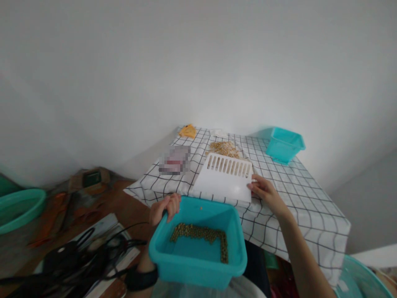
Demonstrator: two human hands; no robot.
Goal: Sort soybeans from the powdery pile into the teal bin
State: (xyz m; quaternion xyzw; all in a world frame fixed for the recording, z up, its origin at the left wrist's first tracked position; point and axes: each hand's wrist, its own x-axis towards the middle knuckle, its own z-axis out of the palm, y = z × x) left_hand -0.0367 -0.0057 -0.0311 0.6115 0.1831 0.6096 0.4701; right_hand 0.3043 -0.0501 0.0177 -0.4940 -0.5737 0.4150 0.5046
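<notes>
My left hand (pixel 166 208) grips the left rim of a turquoise plastic basin (pixel 195 257), held below the table's front edge. Small greenish beans (pixel 198 232) lie along the far and right sides of its floor. My right hand (pixel 264 190) pinches the right edge of a white slotted plastic board (pixel 223 182), which lies on the checked tablecloth. Behind the slots is a heap of pale yellow beans (pixel 223 148), partly hidden by the board; some show through the slots.
A second turquoise basin (pixel 285 142) stands at the table's back right. A yellow cloth (pixel 188 131), a white crumpled item (pixel 218 133) and a blurred-out flat object (pixel 175 160) lie on the checked tablecloth (pixel 297 194). Black cables (pixel 108 248) and a green tub (pixel 23 209) are at left.
</notes>
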